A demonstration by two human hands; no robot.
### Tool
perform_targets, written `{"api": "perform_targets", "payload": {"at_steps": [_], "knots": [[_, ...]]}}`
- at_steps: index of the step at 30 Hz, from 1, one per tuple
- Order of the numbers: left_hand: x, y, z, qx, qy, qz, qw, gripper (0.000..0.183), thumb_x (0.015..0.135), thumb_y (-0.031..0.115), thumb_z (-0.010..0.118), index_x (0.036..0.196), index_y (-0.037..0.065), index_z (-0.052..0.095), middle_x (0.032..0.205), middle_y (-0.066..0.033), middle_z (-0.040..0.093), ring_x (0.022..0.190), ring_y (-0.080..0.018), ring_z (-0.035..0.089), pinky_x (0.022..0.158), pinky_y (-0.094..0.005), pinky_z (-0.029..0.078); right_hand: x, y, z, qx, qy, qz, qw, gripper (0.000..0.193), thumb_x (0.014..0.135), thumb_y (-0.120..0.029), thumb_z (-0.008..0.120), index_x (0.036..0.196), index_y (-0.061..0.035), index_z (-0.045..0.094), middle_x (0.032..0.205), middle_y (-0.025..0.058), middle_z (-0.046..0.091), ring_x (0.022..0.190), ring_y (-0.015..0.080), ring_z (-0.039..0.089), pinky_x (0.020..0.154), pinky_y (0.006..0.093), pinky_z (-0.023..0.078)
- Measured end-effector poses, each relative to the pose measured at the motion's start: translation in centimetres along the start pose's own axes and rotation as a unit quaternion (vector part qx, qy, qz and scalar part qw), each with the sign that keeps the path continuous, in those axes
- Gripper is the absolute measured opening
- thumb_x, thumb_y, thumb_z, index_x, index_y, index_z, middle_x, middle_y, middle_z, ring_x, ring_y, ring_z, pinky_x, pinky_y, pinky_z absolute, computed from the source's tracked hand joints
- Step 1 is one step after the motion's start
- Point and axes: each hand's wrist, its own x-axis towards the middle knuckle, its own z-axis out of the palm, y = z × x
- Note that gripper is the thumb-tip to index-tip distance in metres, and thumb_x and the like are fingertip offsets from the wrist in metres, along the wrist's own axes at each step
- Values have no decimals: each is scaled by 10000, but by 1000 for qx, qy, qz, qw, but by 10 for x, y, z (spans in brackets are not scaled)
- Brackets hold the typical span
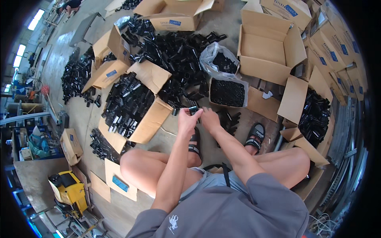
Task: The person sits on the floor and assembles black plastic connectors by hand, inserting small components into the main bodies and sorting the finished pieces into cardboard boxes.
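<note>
In front of me, above the floor, my left hand point(188, 119) is closed round a short glossy black tube piece point(193, 109). Close against its right side is my right hand point(209, 119), fingers bent together near the tube's end; anything small between them is too small to make out. Just beyond both hands stands a lined box of small black parts point(227, 93). To the left, an open carton point(147, 126) is filled with similar black tube pieces. A heap of black tubes point(178, 55) spreads over the floor farther off.
A clear plastic bag point(217, 59) of small black parts sits behind the lined box. An open carton point(264, 43) stands at the far right, another carton of black pieces point(315, 115) nearer. A blue phone point(120, 183) lies on cardboard by my left knee, near a yellow machine point(73, 192).
</note>
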Motion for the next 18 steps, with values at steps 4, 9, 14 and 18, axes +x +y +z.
{"api": "perform_targets", "payload": {"at_steps": [4, 9, 14, 18], "knots": [[-40, 99, -62, 164, 159, 211, 950, 360, 857, 114, 747, 1082, -9, 494, 955, -227, 671, 879, -413, 675, 806, -437, 515, 11, -24, 32, -111, 43, -7, 993, 218, 855, -162, 620, 1061, -100, 654, 983, 81, 648, 985, 240, 629, 789, 356, 500], [-71, 166, -102, 293, 194, 310, 883, 336, 893, 75, 691, 1135, -8, 472, 926, -256, 674, 854, -453, 668, 746, -491, 509, 4, -21, 32, -115, 8, -28, 993, 175, 878, -189, 615, 1023, -109, 672, 1005, 94, 664, 1012, 269, 624, 844, 391, 480], [-41, 174, -125, 56, 18, 240, 969, 339, 936, 57, 682, 1232, -35, 545, 1086, -174, 726, 973, -241, 698, 834, -348, 535, 5, -53, -23, 236, 24, 169, 957, 227, 940, -246, 644, 1043, -43, 646, 1005, 175, 718, 988, 373, 672, 843, 490, 510], [-21, 192, -104, -47, -100, 67, 992, 332, 1013, 153, 632, 1307, 21, 553, 1185, -78, 711, 1046, -139, 655, 872, -320, 536, 29, -77, -126, 574, 170, 266, 755, 228, 983, -160, 620, 1128, 12, 584, 920, 221, 731, 866, 334, 747, 722, 405, 570]]}}
